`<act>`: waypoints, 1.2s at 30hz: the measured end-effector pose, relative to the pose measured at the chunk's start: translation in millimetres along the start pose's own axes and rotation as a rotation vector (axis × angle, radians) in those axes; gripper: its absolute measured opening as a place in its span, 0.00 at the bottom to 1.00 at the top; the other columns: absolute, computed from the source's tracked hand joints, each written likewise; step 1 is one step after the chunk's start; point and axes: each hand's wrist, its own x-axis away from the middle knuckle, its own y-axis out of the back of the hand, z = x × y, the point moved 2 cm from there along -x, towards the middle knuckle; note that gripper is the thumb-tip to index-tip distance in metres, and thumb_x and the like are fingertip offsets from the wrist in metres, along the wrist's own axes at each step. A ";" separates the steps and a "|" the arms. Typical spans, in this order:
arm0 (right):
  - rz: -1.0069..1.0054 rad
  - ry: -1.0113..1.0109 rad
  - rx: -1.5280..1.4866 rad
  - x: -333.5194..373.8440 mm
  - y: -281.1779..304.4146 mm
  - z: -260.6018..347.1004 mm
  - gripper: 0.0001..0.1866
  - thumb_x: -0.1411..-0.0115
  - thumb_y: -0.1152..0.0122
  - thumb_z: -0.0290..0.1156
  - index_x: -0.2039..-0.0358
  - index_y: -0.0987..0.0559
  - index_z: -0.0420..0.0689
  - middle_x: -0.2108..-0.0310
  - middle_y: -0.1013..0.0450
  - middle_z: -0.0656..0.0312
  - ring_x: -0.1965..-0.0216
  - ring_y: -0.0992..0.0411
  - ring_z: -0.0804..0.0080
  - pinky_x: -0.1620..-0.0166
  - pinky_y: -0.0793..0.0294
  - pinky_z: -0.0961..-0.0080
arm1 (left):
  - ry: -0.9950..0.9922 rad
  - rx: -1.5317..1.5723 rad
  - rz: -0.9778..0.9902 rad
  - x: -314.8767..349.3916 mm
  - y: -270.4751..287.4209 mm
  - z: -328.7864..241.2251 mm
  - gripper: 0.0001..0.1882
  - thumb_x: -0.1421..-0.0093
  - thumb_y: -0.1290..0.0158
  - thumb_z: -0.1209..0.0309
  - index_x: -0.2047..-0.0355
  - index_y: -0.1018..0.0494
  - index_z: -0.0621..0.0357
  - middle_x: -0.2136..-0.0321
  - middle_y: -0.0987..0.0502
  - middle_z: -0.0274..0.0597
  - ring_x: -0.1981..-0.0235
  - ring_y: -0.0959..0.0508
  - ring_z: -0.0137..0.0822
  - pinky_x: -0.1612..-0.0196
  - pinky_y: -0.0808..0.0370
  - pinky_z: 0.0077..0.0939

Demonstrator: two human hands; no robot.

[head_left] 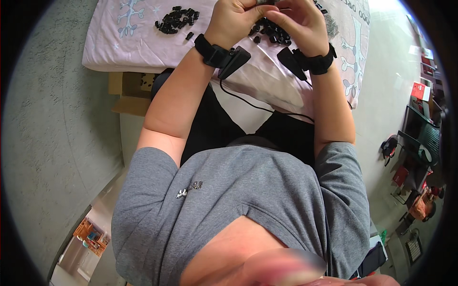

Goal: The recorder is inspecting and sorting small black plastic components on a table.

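Observation:
My left hand (234, 20) and my right hand (304, 27) meet at the top edge, their thumb tips close together. Fingers of both are closed around something small and greyish (266, 2), mostly hidden and cut off by the picture edge, so its kind cannot be told. Beneath them lies a heap of small glossy black parts (273, 34) on a pale pink patterned cloth (143, 45). A second pile of the same black parts (177, 20) sits to the left, with one loose black part (189, 35) near it. Thin grey wire-like strands (332, 26) lie beside my right hand.
Both wrists wear black straps with a box (234, 62); a black cable (248, 106) hangs between them over my lap. An open cardboard box (130, 105) stands below the cloth's left edge. Farther right are a dark green chair (424, 133) and a red-and-white box (420, 90).

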 end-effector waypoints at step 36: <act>0.134 -0.050 1.141 -25.5 104.3 -56.9 0.11 0.40 0.36 0.34 0.59 0.13 0.47 0.61 0.19 0.52 0.60 0.20 0.52 0.55 0.21 0.65 | -0.277 -0.726 -0.104 -68.0 42.2 32.1 0.14 0.41 0.41 0.73 0.55 0.18 0.57 0.58 0.20 0.54 0.54 0.20 0.53 0.50 0.22 0.42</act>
